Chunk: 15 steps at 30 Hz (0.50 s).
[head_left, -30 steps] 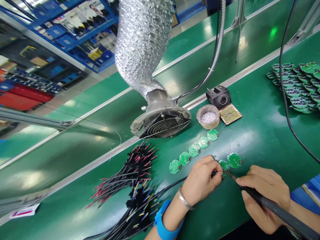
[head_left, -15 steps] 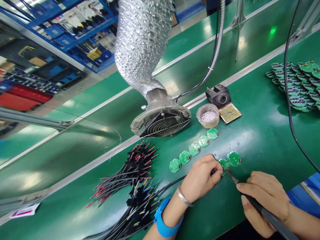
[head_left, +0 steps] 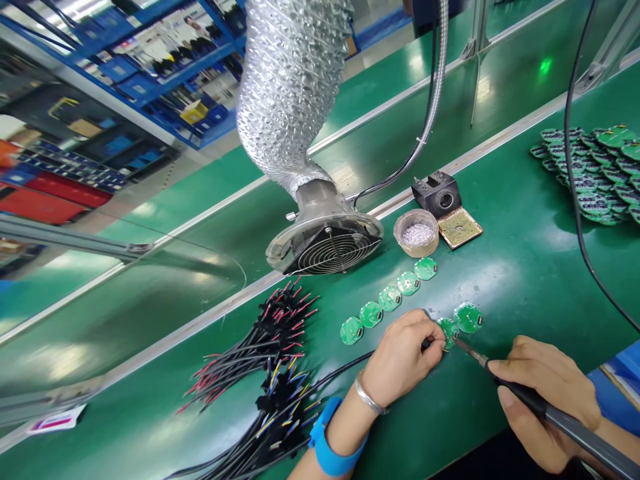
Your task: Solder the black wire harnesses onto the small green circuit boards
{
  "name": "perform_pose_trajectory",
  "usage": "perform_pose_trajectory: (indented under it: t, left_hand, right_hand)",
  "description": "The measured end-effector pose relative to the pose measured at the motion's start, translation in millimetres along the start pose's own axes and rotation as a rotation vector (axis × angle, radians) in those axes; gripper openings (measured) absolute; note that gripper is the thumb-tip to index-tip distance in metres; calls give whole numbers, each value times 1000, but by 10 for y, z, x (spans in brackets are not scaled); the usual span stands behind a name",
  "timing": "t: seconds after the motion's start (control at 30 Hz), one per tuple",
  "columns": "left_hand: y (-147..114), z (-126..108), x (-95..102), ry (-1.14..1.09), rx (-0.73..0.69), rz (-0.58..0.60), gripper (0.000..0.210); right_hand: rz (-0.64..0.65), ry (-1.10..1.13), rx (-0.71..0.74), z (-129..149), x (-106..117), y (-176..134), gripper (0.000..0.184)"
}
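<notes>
My left hand (head_left: 407, 347) is closed on the end of a black cable (head_left: 343, 370), held against the edge of a round green circuit board (head_left: 447, 328). The wire tips between the fingers are hidden. In my right hand (head_left: 547, 393) is a soldering iron (head_left: 530, 402), gripped like a pen, its tip at the lower edge of that board. Another round green board (head_left: 469, 317) lies just beyond, to the right. A row of several similar boards (head_left: 390, 298) lies on the green bench farther back.
Left of my hands lie bundles of black cables with red tips (head_left: 280, 320) and coloured tips (head_left: 283, 400). A fume extractor (head_left: 330, 250) hangs above. Behind stand a pot of solder bits (head_left: 415, 245), an iron holder (head_left: 437, 193) and a sponge tray (head_left: 461, 229). Stacked boards (head_left: 595, 173) sit right.
My right hand has shifted slightly to the right, and the iron's tip has moved a little right along the board's lower edge. The left hand stays in place.
</notes>
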<state>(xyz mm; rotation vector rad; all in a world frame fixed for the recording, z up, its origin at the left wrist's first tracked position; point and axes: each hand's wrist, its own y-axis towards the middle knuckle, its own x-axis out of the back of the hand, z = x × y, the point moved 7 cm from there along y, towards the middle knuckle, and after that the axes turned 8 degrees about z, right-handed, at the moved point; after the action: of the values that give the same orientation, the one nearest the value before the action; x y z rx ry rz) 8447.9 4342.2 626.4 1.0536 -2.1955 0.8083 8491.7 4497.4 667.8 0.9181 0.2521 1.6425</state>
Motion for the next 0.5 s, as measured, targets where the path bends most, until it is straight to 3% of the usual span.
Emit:
perform_pose_trajectory:
  t: [0.17, 0.37, 0.5]
  left_hand:
    - [-69, -55, -9, 91, -77, -21, 15]
    - [-131, -170, -99, 447, -118, 83, 19]
    - [-128, -182, -124, 558, -107, 75, 20]
  right_hand:
    - [35, 25, -25, -19, 3, 14, 23]
    - [21, 77, -39, -54, 26, 15, 24]
    - [15, 87, -58, -81, 30, 23, 24]
